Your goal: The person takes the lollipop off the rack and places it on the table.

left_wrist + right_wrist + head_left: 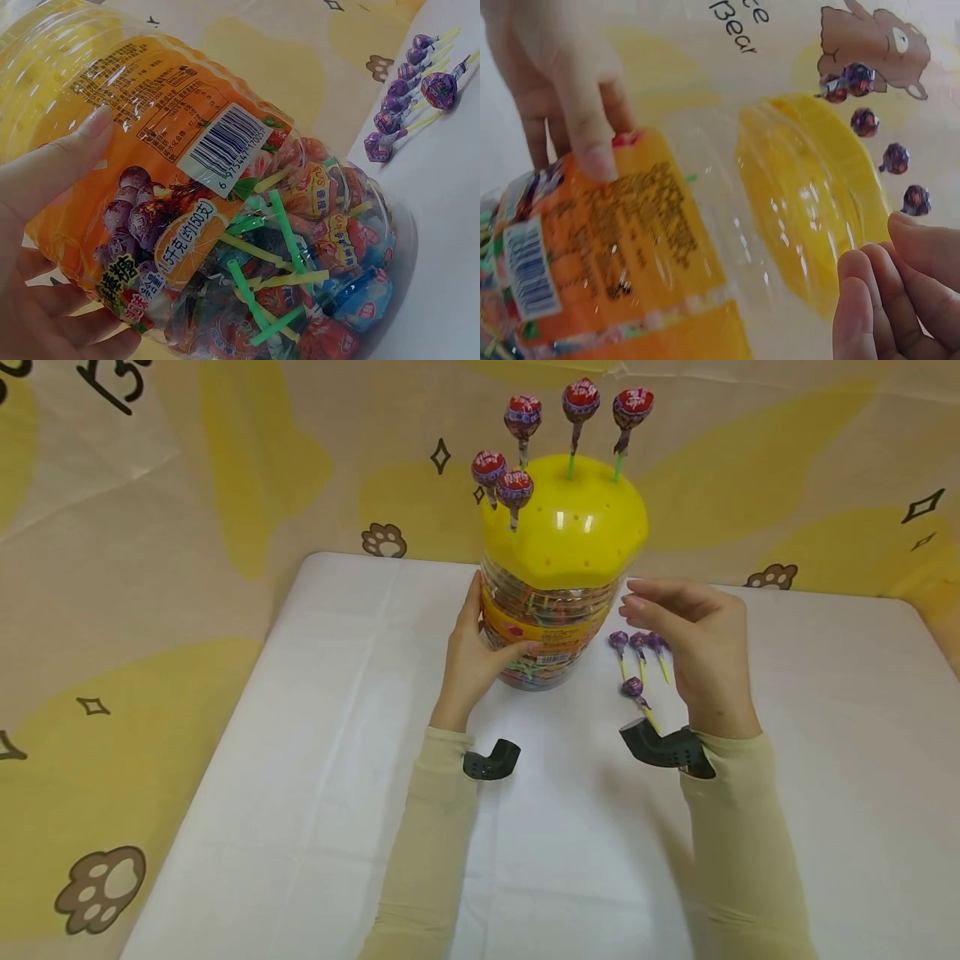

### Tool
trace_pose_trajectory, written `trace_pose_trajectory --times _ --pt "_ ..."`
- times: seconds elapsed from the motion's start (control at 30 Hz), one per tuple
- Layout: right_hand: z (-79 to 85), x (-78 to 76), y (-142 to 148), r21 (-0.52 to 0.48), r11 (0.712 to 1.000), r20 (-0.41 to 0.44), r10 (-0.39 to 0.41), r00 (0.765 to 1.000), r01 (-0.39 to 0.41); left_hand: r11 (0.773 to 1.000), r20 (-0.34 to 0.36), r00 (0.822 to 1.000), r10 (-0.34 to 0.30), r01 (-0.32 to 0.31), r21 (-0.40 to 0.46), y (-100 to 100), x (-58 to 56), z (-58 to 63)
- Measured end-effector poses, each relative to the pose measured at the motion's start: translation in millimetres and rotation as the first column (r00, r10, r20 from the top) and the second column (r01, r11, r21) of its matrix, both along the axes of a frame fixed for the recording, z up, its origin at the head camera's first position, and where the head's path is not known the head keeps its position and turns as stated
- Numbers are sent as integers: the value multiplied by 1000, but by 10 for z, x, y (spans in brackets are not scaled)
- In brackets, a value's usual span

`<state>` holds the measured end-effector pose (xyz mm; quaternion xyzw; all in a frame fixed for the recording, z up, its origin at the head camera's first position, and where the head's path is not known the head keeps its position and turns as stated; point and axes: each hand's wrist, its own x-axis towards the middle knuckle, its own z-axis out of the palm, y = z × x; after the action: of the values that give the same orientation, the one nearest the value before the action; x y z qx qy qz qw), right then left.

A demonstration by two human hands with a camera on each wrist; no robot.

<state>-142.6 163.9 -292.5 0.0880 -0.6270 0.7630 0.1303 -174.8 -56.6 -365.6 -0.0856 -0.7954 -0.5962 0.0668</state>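
A clear plastic jar (551,610) of wrapped lollipops stands upright, with an orange label (172,142) around its side. My left hand (476,660) grips the jar from the left, thumb across the label and fingers around the far side. On top is a domed yellow lid (573,539) dotted with small holes. Several red-and-purple lollipops (581,402) stick up from its back and left side. Beside the jar's right edge, just below the lid rim, my right hand (708,643) has loosely bent fingers with nothing visible between them.
Several purple-wrapped lollipops (632,687) with yellow sticks lie right of the jar, partly behind my right hand in the head view. A patterned cloth backdrop (712,468) rises behind the white table (337,760). Black curved pieces (491,760) sit at both wrists.
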Motion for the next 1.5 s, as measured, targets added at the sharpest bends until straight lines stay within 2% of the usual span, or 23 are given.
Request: trace_pose_trajectory --times 0.33,0.6,0.87,1.13,1.5 --pt "209 -8 -214 -46 997 -83 58 995 -62 1000 4 1000 0 0 -5 -3 -11 -8" --pt "395 14 -422 79 997 -81 9 997 -3 1000 31 1000 3 -2 -25 9 -9 9" --pt "505 -44 -607 138 990 -108 3 994 12 1000 22 1000 -3 3 -28 9 -16 9" --pt "544 -163 -809 276 959 -276 18 961 61 999 41 999 10 -8 -41 2 -4 20" --pt "673 -195 -877 442 894 -166 2 986 72 998 40 999 18 -16 -53 1 -8 20"
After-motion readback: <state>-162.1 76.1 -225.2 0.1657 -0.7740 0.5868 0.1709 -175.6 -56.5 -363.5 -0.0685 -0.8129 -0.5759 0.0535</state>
